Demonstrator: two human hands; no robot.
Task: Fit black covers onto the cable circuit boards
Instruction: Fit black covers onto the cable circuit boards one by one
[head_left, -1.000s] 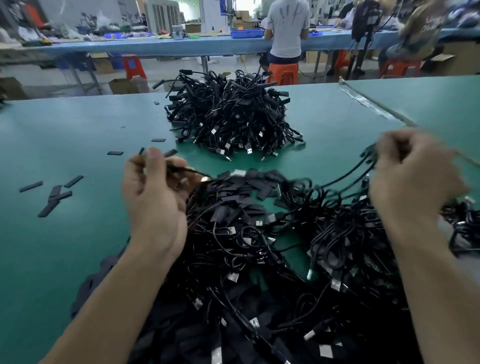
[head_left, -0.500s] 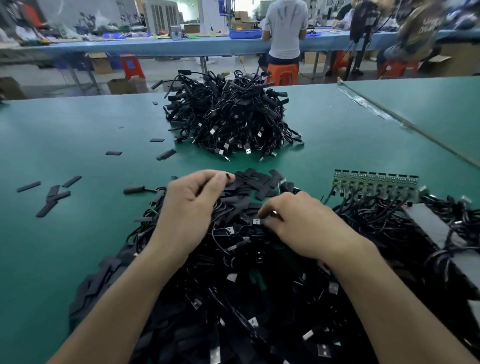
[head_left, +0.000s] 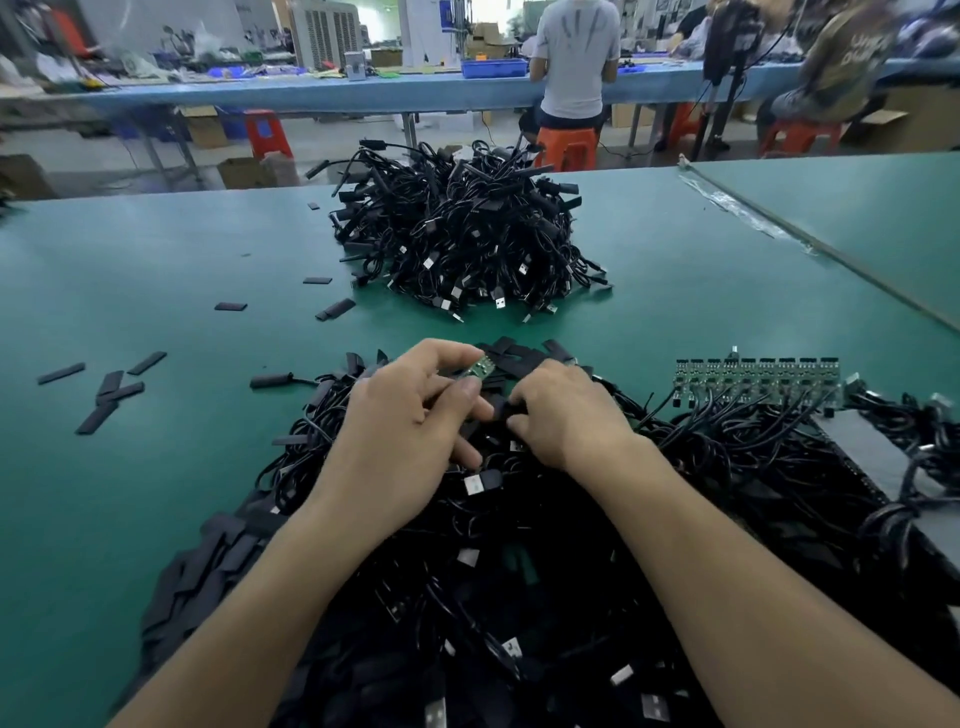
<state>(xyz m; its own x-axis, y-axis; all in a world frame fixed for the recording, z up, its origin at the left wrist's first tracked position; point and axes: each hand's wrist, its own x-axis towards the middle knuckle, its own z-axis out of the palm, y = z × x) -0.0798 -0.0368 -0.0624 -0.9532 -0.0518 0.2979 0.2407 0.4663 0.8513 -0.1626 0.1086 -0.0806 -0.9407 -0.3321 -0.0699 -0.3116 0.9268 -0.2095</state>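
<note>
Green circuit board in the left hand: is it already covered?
No, the green circuit board in the left hand fingertips shows bare, uncovered.

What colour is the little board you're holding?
Green. The circuit board shows best in the head view, pinched by the left hand.

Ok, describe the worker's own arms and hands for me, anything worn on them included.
Both are bare. The left hand and right hand wear no gloves, and no rings show on the fingers. The left forearm and right forearm have no sleeves in view, and neither wrist carries a watch or band.
</note>
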